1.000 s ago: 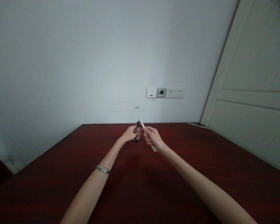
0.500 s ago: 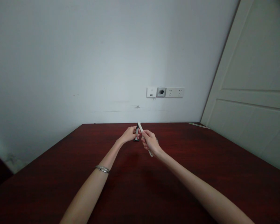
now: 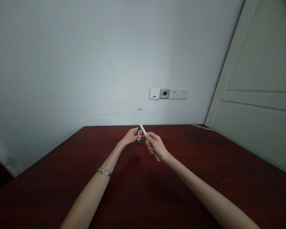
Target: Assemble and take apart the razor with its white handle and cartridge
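Note:
Near the far edge of the table, my left hand (image 3: 130,136) is closed around a small upright object (image 3: 139,137) with a pale grey body, a dark top and a wider dark piece at the bottom. Its exact kind is too small to make out. My right hand (image 3: 158,147) grips a slim whitish stick-like object (image 3: 143,129), tilted up and leftward, with its lower end showing beneath the palm. The stick's upper tip is at the dark top of the upright object; whether they touch I cannot tell.
The dark red wooden table (image 3: 138,197) reaches back to a white wall (image 3: 124,63). Wall sockets (image 3: 178,93) sit above its far edge. A pale panelled door (image 3: 259,101) stands on the right, with a thin flat strip (image 3: 202,127) on the table's far right edge.
My right hand has shifted slightly right and the whitish stick leans a little more. The left hand and upright object have barely moved; both hands keep their hold.

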Available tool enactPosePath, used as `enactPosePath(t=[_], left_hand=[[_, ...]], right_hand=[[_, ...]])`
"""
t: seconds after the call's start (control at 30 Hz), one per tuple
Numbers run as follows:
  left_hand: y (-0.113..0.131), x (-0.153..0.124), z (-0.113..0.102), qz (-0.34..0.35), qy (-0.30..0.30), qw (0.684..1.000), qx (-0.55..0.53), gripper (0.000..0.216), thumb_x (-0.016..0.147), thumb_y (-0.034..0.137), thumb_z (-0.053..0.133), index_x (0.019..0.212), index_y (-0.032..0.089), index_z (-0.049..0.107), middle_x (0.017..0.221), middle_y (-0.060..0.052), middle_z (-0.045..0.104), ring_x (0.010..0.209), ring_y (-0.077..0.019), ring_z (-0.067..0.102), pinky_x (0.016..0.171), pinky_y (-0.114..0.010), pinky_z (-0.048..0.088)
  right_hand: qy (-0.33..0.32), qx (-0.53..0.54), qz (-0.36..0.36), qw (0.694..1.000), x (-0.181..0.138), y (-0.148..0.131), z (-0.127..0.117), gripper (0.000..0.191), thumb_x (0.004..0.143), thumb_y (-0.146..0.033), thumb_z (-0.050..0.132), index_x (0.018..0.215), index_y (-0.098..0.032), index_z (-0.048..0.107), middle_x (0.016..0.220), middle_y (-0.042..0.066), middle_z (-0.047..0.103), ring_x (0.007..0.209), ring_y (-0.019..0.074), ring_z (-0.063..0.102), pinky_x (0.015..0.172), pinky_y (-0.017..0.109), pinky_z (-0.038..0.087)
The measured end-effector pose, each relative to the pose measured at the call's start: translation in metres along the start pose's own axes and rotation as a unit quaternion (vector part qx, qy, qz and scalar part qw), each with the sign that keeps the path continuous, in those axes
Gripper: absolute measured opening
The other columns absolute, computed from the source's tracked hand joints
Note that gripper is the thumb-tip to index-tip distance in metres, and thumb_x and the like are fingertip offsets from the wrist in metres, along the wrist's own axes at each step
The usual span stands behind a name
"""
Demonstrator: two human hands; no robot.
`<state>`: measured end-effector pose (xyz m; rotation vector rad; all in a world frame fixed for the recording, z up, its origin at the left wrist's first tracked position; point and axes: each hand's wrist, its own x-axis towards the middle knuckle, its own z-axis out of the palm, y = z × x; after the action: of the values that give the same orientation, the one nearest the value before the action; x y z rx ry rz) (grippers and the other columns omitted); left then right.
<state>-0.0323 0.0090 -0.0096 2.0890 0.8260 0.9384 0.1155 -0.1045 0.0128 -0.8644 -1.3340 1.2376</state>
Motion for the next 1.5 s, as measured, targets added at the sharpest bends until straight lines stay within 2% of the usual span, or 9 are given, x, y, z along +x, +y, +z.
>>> enactPosePath(t=[0.1,0.2,0.27,0.37,0.63,0.8,1.1,1.33,1.5], left_hand=[[0.0,-0.001,-0.002,0.048,0.034,0.996,0.064,0.008,0.071,0.011,0.052,0.077,0.013,0.056,0.07,0.0,0.06,0.065,-0.0112,0.057,0.062,-0.021,0.044],[0.009,-0.004,-0.006,0.079,0.076,0.982,0.154,0.014,0.076,0.013,0.048,0.084,0.014,0.061,0.075,-0.002,0.064,0.073,-0.0135,0.059,0.07,-0.023,0.043],[0.016,-0.007,-0.008,0.096,0.091,0.969,0.206,0.021,0.078,0.011,0.047,0.091,0.016,0.063,0.08,-0.003,0.067,0.076,-0.0146,0.061,0.072,-0.023,0.043],[0.024,-0.009,-0.008,0.145,0.099,0.953,0.248,0.03,0.077,0.005,0.044,0.097,0.018,0.063,0.092,-0.005,0.067,0.083,-0.0149,0.061,0.075,-0.024,0.044],[0.038,-0.008,-0.006,0.229,0.076,0.93,0.279,0.025,0.077,0.005,0.047,0.094,0.016,0.062,0.098,-0.008,0.063,0.091,-0.016,0.06,0.081,-0.028,0.045],[0.035,-0.013,-0.018,0.231,0.128,0.935,0.235,0.034,0.073,-0.002,0.041,0.094,0.017,0.062,0.102,-0.007,0.062,0.101,-0.0166,0.057,0.093,-0.032,0.041],[0.043,-0.009,-0.011,0.238,0.104,0.932,0.253,0.025,0.077,0.004,0.047,0.092,0.017,0.062,0.102,-0.009,0.061,0.099,-0.018,0.058,0.088,-0.031,0.043],[0.038,-0.01,-0.015,0.218,0.124,0.939,0.234,0.032,0.074,-0.002,0.043,0.092,0.017,0.062,0.099,-0.007,0.063,0.098,-0.017,0.058,0.091,-0.032,0.041],[0.043,-0.01,-0.011,0.212,0.094,0.94,0.252,0.03,0.076,0.001,0.042,0.093,0.017,0.062,0.096,-0.008,0.063,0.092,-0.0165,0.058,0.083,-0.028,0.044]], right_hand=[[-0.007,-0.116,-0.1,0.988,0.004,-0.026,-0.02,0.027,0.08,-0.046,0.047,0.083,-0.02,0.052,0.052,-0.007,0.041,0.039,0.0063,0.035,0.038,0.02,0.027],[-0.015,-0.319,-0.146,0.936,0.01,-0.052,-0.046,0.033,0.08,-0.047,0.048,0.069,-0.017,0.058,0.053,-0.004,0.044,0.049,0.0079,0.039,0.048,0.022,0.028],[-0.006,-0.407,-0.14,0.903,0.012,-0.063,-0.06,0.04,0.079,-0.051,0.048,0.063,-0.016,0.06,0.052,-0.002,0.045,0.051,0.0088,0.039,0.05,0.023,0.027],[-0.007,-0.462,-0.116,0.879,0.012,-0.066,-0.066,0.046,0.076,-0.056,0.049,0.062,-0.015,0.063,0.052,0.0,0.05,0.051,0.0097,0.04,0.05,0.024,0.025],[-0.04,-0.494,-0.114,0.861,0.013,-0.062,-0.058,0.045,0.072,-0.058,0.053,0.058,-0.016,0.066,0.049,0.001,0.053,0.048,0.0097,0.042,0.048,0.024,0.024],[0.006,-0.519,-0.114,0.847,0.011,-0.081,-0.073,0.05,0.068,-0.062,0.055,0.053,-0.015,0.066,0.043,0.001,0.048,0.045,0.0091,0.037,0.045,0.025,0.021],[-0.08,-0.458,-0.145,0.873,0.017,-0.071,-0.056,0.047,0.069,-0.058,0.056,0.056,-0.014,0.065,0.046,-0.001,0.045,0.046,0.007,0.032,0.045,0.023,0.021],[-0.031,-0.471,-0.123,0.873,0.022,-0.071,-0.074,0.05,0.069,-0.06,0.055,0.055,-0.013,0.065,0.042,-0.002,0.041,0.043,0.007,0.031,0.044,0.023,0.02],[-0.074,-0.436,-0.141,0.886,0.021,-0.069,-0.064,0.049,0.071,-0.06,0.054,0.056,-0.014,0.065,0.044,-0.002,0.042,0.044,0.007,0.031,0.044,0.023,0.021]])
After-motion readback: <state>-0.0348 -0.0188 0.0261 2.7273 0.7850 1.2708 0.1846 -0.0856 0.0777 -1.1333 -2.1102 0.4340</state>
